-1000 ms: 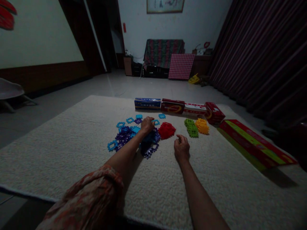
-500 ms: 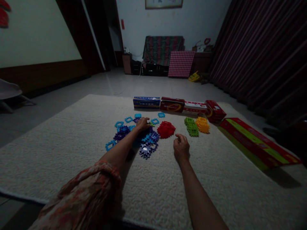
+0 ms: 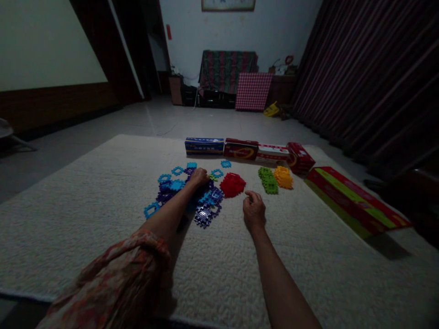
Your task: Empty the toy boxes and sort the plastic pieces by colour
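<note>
My left hand (image 3: pixel 199 177) reaches into a loose heap of blue and purple interlocking plastic blocks (image 3: pixel 167 194). Its fingers are curled in a pinch at the edge of a small green interlocking block (image 3: pixel 213 177); the exact grip is partly hidden. To the right of the heap lies a pile of red blocks (image 3: pixel 232 185). My right hand (image 3: pixel 254 208) rests on the mat just right of the red pile, fingers curled and no block showing in them. Farther right sit a stack of green blocks (image 3: pixel 268 180) and a stack of yellow blocks (image 3: pixel 283 177), side by side.
A quilted pale mat (image 3: pixel 103 192) lies under everything. Along its far side stand a blue box (image 3: pixel 204 146), a dark red box (image 3: pixel 240 149), a white-and-red box (image 3: pixel 272 154) and another red box (image 3: pixel 300 158). A long red-and-green box (image 3: pixel 356 201) borders the right.
The view has shifted slightly, moving the scene left. My left hand's fingers, more stretched before, have drawn in at the green block. My right hand stays beside the red pile.
</note>
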{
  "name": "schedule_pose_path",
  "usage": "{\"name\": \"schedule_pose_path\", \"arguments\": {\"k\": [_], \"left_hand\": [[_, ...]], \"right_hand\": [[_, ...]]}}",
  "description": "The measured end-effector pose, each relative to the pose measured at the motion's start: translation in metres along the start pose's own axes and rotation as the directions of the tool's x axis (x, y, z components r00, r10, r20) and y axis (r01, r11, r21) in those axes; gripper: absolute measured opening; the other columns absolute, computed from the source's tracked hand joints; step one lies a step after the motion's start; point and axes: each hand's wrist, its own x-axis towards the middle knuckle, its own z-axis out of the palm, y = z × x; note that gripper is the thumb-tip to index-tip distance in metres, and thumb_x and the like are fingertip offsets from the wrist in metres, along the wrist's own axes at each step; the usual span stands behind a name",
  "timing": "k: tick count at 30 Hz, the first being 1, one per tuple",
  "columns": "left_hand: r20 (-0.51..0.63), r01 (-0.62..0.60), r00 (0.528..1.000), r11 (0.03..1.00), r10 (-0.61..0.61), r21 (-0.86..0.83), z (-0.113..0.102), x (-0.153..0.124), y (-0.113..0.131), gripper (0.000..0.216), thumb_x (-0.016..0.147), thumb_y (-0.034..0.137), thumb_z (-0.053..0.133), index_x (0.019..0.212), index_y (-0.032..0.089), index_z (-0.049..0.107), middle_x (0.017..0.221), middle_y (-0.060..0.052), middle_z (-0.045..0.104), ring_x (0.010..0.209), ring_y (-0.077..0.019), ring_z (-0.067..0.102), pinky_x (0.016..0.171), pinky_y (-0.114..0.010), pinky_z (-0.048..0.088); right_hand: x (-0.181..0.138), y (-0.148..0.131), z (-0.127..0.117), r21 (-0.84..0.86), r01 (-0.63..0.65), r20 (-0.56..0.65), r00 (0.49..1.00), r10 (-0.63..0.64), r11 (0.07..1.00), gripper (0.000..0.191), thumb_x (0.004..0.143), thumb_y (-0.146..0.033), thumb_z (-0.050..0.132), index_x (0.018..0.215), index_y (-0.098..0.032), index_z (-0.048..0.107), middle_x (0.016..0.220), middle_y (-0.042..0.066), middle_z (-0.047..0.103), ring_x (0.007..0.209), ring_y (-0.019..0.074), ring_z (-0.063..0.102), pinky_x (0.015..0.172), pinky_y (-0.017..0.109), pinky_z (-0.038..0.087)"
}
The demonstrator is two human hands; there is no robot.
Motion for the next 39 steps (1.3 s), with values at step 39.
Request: {"name": "schedule_pose_path", "arguments": {"k": [39], "left_hand": [[-0.073, -0.267, 0.954, 0.716, 0.290, -0.645, 0.067, -0.068, 0.159, 0.023, 0.087, 0.018, 0.060, 0.097, 0.012, 0.079, 0.092, -0.008, 0.078, 0.084, -0.0171, 0.070, 0.075, -0.024, 0.051]], "right_hand": [[0.021, 0.036, -0.063, -0.226, 0.278, 0.236, 0.946, -0.224, 0.934, 0.043, 0.087, -0.020, 0.051, 0.128, -0.016, 0.058, 0.119, 0.017, 0.064, 0.113, 0.0296, 0.060, 0.098, 0.047, 0.053]]}}
